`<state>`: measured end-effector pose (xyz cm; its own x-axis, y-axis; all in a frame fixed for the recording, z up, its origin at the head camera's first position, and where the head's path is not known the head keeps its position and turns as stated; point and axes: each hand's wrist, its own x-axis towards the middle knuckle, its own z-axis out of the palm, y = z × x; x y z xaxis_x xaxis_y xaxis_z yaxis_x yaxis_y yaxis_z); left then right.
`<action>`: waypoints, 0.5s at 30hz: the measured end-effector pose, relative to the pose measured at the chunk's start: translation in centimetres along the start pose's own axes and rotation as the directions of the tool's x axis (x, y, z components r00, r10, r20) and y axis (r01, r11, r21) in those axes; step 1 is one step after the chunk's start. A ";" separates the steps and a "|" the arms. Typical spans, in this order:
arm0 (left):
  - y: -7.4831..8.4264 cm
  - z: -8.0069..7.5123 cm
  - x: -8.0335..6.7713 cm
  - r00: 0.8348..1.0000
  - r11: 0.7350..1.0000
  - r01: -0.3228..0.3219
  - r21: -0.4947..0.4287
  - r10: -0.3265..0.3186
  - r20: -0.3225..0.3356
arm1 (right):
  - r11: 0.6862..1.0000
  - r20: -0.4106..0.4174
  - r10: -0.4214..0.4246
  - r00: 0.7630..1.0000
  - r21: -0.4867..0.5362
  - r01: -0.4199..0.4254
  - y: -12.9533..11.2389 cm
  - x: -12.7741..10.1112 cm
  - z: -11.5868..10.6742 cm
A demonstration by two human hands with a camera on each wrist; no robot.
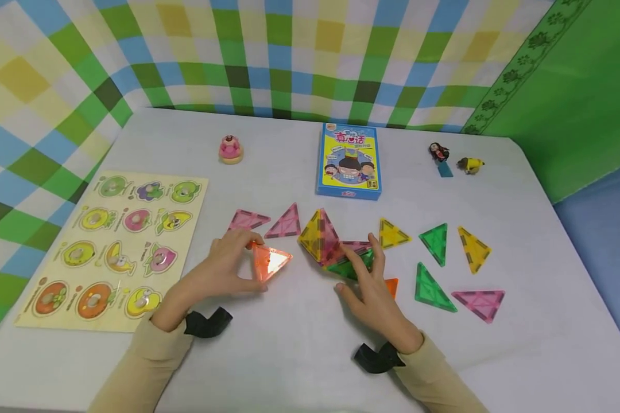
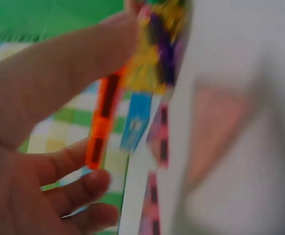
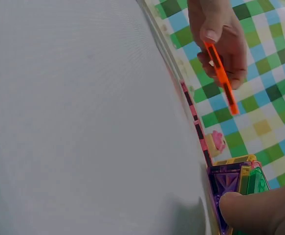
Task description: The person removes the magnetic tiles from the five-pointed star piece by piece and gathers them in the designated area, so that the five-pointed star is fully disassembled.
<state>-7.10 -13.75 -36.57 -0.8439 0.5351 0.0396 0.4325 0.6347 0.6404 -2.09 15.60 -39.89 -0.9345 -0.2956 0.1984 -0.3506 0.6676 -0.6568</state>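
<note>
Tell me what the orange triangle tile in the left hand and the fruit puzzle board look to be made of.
Orange triangle tile: probably glossy translucent plastic; its centre shines pale inside a solid orange frame. Left hand grips it.
Fruit puzzle board: looks like pale matte wood or pressed board, with painted fruit pieces bearing small knobs.

Translucent orange triangle tile [image 1: 270, 262]; a yellow, pink and green tile cluster [image 1: 336, 248]; loose green [image 1: 435, 242], yellow [image 1: 473, 248] and pink [image 1: 479, 302] triangles on a pale grey table [image 1: 289, 344]; blue card box [image 1: 349, 161]; green-blue-yellow checked cloth [image 1: 237, 51]; beige sleeves [image 1: 134, 367]
</note>
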 end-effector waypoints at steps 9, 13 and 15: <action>-2.3 -1.5 -0.4 0.985 0.987 0.111 0.114 -0.124 0.120 | 1.000 -0.013 -0.009 1.000 -0.006 0.009 0.0 0.0 0.0; -1.6 -0.7 0.1 0.997 0.997 0.077 -0.005 -0.077 0.022 | 1.000 -0.027 -0.026 0.999 -0.005 0.026 0.1 0.0 0.1; -1.1 0.2 0.4 0.998 0.995 0.051 -0.080 -0.054 -0.033 | 0.999 -0.030 -0.034 0.999 0.004 0.034 0.1 0.1 0.1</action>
<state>-7.89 -14.13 -37.40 -0.8760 0.4813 0.0299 0.3617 0.6147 0.7010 -2.16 15.56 -39.97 -0.9236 -0.2971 0.2423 -0.3817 0.6544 -0.6527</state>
